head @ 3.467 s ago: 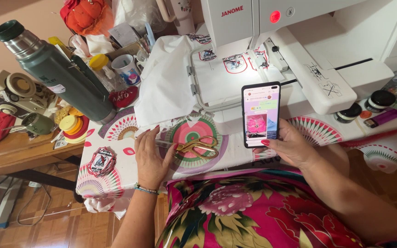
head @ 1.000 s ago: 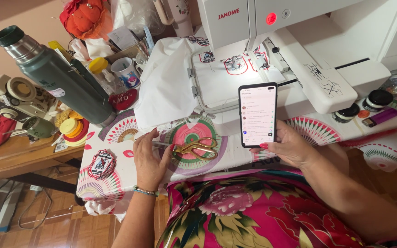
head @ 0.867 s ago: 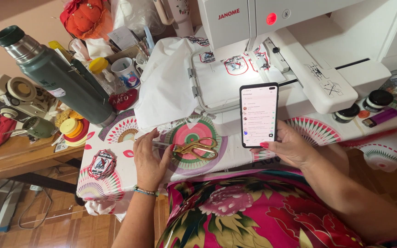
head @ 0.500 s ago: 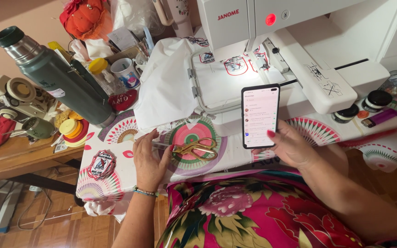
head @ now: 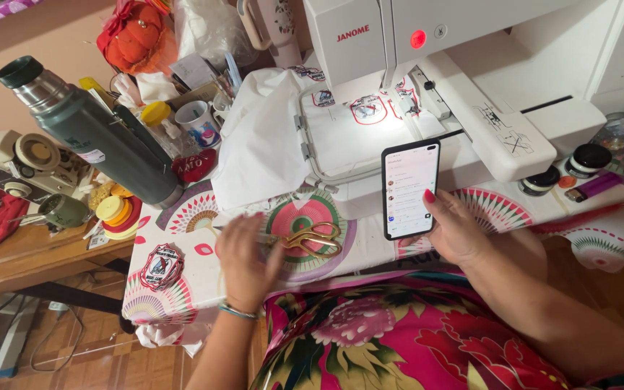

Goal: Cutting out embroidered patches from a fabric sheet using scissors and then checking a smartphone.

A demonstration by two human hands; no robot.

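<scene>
My right hand (head: 455, 230) holds a black smartphone (head: 409, 188) upright, its lit screen showing a list, thumb at the phone's right edge. My left hand (head: 245, 257) rests palm down on the patterned tablecloth (head: 196, 217), fingers apart, just left of gold-handled scissors (head: 313, 240) and touching their blades' side. Beyond both hands stands a white embroidery machine (head: 427, 50) with white fabric (head: 265, 137) stretched in a hoop (head: 341, 137) carrying stitched patches.
A large green thermos (head: 92, 133) leans at the left beside a mug (head: 198, 123), yellow tape rolls (head: 113, 213) and an embroidered patch (head: 162, 266). Thread spools (head: 586, 160) and a purple lighter (head: 595, 188) lie at the right. A wooden bench (head: 30, 253) sits lower left.
The phone screen went from a pink picture to a white list. My left hand has shifted slightly and is blurred beside the scissors; my right thumb moved on the phone.
</scene>
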